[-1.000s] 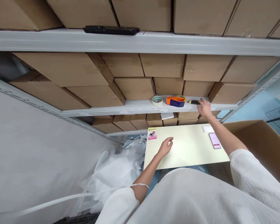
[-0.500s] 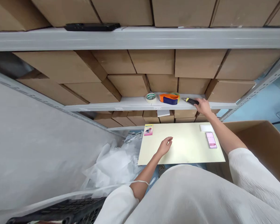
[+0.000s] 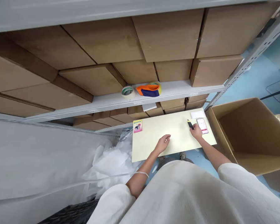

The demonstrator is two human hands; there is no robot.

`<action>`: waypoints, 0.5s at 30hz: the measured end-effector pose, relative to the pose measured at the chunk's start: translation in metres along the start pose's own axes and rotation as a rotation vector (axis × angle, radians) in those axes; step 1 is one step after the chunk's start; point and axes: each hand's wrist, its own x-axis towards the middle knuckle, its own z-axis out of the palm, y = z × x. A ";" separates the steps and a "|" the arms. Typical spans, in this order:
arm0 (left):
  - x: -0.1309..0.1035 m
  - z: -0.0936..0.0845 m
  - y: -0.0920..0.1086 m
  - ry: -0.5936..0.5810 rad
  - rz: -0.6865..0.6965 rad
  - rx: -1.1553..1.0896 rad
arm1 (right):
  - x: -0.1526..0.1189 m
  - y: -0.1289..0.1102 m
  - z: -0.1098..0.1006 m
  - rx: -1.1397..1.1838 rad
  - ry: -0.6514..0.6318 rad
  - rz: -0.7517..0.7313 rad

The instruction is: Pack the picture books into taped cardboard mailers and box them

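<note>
My right hand is closed around a box cutter with a black and yellow handle, held over the right part of a cream-coloured board. A phone with a pinkish screen lies on the board just beside that hand. My left hand hovers at or rests on the board's front middle; its fingers are loosely bent, apart from the thumb, and hold nothing. At the board's left back corner is a small yellow and pink printed card. A white slip lies behind the phone.
On the grey shelf are a tape roll and an orange and blue tape dispenser. Cardboard boxes fill the rack. A large open carton stands right; crumpled white sheeting lies left.
My right hand has brought the box cutter from the shelf down over the board, near the phone. My left hand stays nearly in place. The view has tilted and shifted right.
</note>
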 end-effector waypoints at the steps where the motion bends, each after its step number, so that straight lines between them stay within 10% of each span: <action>1: -0.002 0.002 -0.002 -0.005 -0.006 0.003 | -0.001 0.009 0.007 -0.015 -0.021 0.020; 15: -0.021 0.004 -0.020 -0.012 -0.020 0.012 | 0.008 0.051 0.045 -0.270 -0.081 -0.097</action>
